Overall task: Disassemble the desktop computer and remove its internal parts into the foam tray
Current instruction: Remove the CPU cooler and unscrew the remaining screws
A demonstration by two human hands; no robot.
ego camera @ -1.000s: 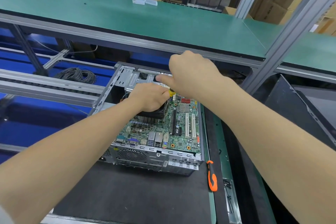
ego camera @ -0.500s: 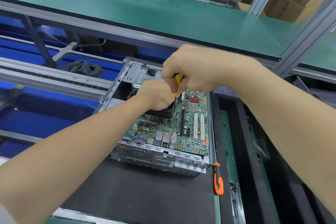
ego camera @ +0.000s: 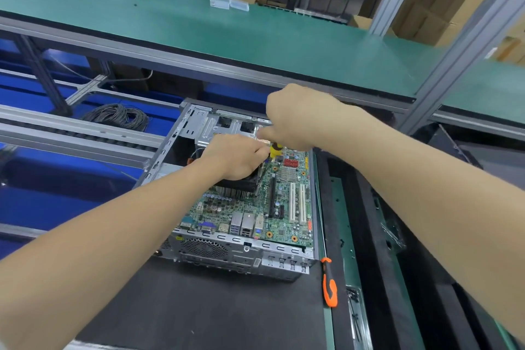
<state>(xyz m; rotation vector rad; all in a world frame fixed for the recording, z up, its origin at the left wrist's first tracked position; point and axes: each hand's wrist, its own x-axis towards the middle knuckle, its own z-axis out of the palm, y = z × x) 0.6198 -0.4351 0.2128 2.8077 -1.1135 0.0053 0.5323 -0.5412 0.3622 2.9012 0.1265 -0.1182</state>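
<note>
The computer (ego camera: 233, 250) has its cooler (ego camera: 235, 189) at 12 o'clock under the left hand (ego camera: 235, 156), grip unclear. The right hand (ego camera: 295, 119) clenches the screwdriver (ego camera: 275, 150), shaft slanting toward 7 o'clock onto the cooler's 3 o'clock edge.

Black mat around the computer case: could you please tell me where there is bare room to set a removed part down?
The widest free patch is the black mat between the computer case and the near edge, bordered on the right by the orange-handled tool. Inside the case it is crowded: left hand and right hand meet over the fan.
</note>
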